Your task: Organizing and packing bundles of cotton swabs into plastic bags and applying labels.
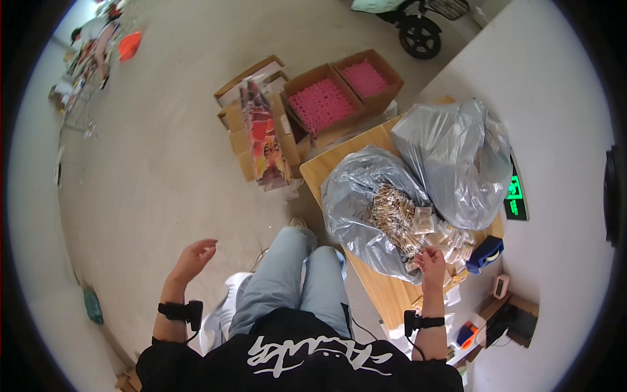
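Head view. A seated person in light jeans faces a low wooden table (379, 294), the landmark for all that follows. On it, nearest the person, a grey plastic bag (353, 202) lies with its mouth rolled open, so the heap of small wooden clothespins (392, 219) inside is within reach. Clear packets of clothespins (450, 238) spill from the bag's mouth onto the tabletop toward the wall side. The right hand (431, 261) is raised at this heap, fingertips pinched on what looks like a single clothespin or small packet; which one is too small to tell. The left hand (194, 257) hangs off the table, out over the concrete floor, fingers loosely curled and holding nothing. A second grey bag (457, 157), bunched closed, sits at the table's far end. A blue tool (484, 253) rests by the wall-side edge. Beyond the far end stand cardboard boxes of pink pieces (323, 104) on the floor.
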`<state>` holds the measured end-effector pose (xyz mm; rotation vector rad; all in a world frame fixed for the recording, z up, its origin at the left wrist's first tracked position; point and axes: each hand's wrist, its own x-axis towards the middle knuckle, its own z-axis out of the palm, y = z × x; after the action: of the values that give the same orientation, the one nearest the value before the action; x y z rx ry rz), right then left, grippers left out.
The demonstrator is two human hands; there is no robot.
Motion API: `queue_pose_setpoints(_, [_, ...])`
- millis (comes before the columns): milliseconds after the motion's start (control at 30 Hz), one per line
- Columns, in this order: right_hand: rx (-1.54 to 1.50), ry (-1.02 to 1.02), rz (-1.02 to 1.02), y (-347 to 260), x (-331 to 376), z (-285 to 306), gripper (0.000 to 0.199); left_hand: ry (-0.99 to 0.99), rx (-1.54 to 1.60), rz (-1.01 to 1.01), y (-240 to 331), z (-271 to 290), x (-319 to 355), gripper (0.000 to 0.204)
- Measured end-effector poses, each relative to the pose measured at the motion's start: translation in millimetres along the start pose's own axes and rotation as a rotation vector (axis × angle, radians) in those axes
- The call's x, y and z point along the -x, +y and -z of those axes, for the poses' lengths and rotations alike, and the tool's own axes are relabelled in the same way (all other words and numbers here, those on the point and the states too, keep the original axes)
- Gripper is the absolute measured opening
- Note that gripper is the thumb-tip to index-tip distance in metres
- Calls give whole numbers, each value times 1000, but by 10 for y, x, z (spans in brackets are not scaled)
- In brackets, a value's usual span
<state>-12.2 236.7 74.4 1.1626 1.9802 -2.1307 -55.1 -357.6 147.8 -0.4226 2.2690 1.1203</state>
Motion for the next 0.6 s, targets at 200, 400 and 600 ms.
queue_pose_setpoints(200, [60, 80, 105, 386, -189, -202, 17, -102, 60, -298, 447, -56, -1131, 28])
queue_pose_setpoints(400, [44, 277, 431, 928, -231, -295, 16, -299, -317, -788, 841, -722, -1606, 30])
queue_pose_setpoints(600, [379, 569, 572, 1585, -22, 187, 14, -665, -327, -1024, 1068, -1446, -1346, 32])
